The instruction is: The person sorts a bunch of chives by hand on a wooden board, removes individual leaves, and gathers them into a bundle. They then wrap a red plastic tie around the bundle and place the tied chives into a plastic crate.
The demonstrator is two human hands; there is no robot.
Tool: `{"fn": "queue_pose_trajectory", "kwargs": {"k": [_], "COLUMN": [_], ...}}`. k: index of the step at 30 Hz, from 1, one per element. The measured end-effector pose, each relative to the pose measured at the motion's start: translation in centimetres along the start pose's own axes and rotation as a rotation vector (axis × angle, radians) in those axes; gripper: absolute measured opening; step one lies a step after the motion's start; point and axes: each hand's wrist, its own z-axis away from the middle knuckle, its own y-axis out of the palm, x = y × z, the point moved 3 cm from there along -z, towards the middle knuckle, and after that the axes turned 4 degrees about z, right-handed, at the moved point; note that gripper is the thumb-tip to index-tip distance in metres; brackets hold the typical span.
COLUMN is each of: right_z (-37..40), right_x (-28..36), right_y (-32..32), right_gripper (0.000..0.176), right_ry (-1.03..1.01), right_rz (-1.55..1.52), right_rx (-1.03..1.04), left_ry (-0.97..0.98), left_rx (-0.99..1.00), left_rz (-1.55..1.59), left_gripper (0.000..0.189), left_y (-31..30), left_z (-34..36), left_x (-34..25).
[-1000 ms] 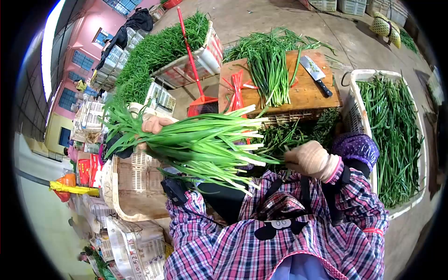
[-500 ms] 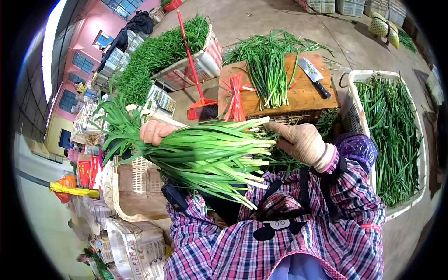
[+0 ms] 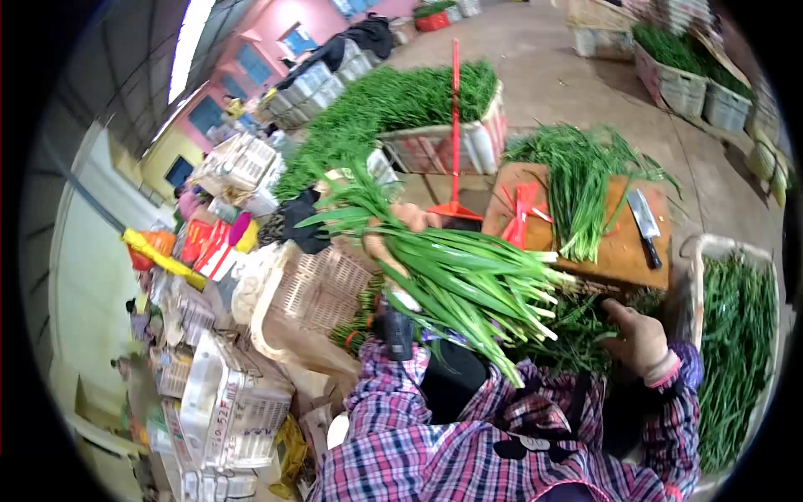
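Note:
My left hand [image 3: 414, 217] is closed around a big bunch of garlic chives [image 3: 481, 272], whose pale cut ends point right and down. My right hand [image 3: 642, 339], in a light glove, is apart from the bunch, its thumb and fingers spread above loose green leaves [image 3: 577, 330]. Beyond the bunch, a wooden board [image 3: 623, 272] carries a second pile of chives [image 3: 585, 197], a cleaver [image 3: 641, 213] with a black handle and a bundle of red ties [image 3: 523, 213].
To my right stands a white crate [image 3: 696, 289] full of chives. A brown plastic basket [image 3: 314, 289] sits at my left. A red-handled broom [image 3: 456, 125] stands by a crate of chives [image 3: 435, 151]. White crates [image 3: 238, 410] are stacked lower left.
My right hand has moved off the cut ends, down and to the right, and its fingers have spread. The left still grips the chives. The view has swung left.

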Motion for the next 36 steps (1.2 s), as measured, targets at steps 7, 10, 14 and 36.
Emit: {"fn": "queue_pose_trajectory", "kwargs": {"k": [7,10,14,36], "right_z": [-3.7,-5.3,-7.0,-10.5], "right_x": [4.5,6.8,8.5,1.4], "right_y": [-3.7,-2.5,-1.1,6.5], "right_gripper": [0.105,0.111,0.114,0.038], "right_ry": [-0.209,-0.294,-0.295,0.092], "right_rz": [-0.229,-0.247,-0.275,0.200], "right_rx": [-0.271,-0.327,-0.422,-0.630], "left_ry": [-0.227,-0.342,-0.402,-0.058], "left_rx": [-0.174,-0.471,-0.390,1.635], "left_rz": [0.123,0.248,-0.046,-2.265], "left_gripper": [0.030,0.024,0.027,0.025], "left_y": [8.2,9.3,9.3,18.8], "left_z": [-1.6,-0.7,-0.5,1.6], "left_x": [3.9,5.4,8.5,19.9]}}
